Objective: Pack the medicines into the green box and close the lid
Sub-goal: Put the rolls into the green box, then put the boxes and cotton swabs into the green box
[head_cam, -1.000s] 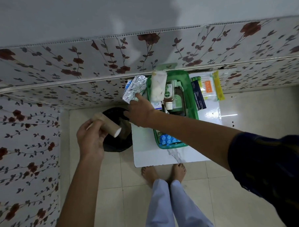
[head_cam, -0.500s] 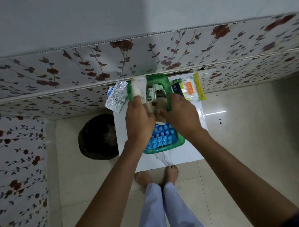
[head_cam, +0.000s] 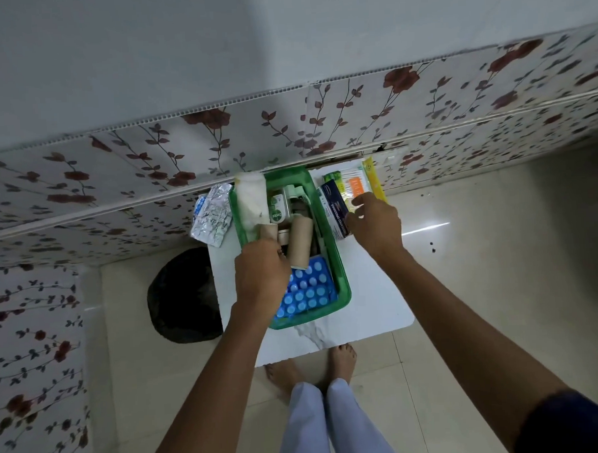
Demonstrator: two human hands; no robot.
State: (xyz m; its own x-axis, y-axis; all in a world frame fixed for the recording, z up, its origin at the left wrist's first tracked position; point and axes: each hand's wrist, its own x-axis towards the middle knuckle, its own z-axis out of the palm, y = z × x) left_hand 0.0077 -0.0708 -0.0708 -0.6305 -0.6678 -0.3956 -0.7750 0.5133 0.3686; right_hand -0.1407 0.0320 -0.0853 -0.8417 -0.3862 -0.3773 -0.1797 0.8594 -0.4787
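The green box [head_cam: 342, 286] stands open on a small white table [head_cam: 373, 302]. It holds blue blister packs [head_cam: 307, 291], a brown bandage roll [head_cam: 300, 241] and a Dettol bottle [head_cam: 278, 210]. A white gauze roll [head_cam: 252, 201] lies along its left rim. My left hand [head_cam: 258, 276] is over the box's left side, fingers curled on a second, smaller brown roll [head_cam: 268, 231]. My right hand [head_cam: 376, 223] is outside the box on the right, thumb and fingers closed around a dark blue carton [head_cam: 334, 207] that lies on the table. Silver blister strips [head_cam: 213, 218] lie left of the box.
A cotton-bud pack with orange and yellow print [head_cam: 357, 184] lies against the floral wall panel behind the carton. A black bin [head_cam: 180, 296] sits on the floor left of the table. My bare feet [head_cam: 310, 366] are at the table's front edge.
My right hand left the box and moved right onto the dark blue carton. A brown roll now lies inside the box. My left hand stayed over the box's left side.
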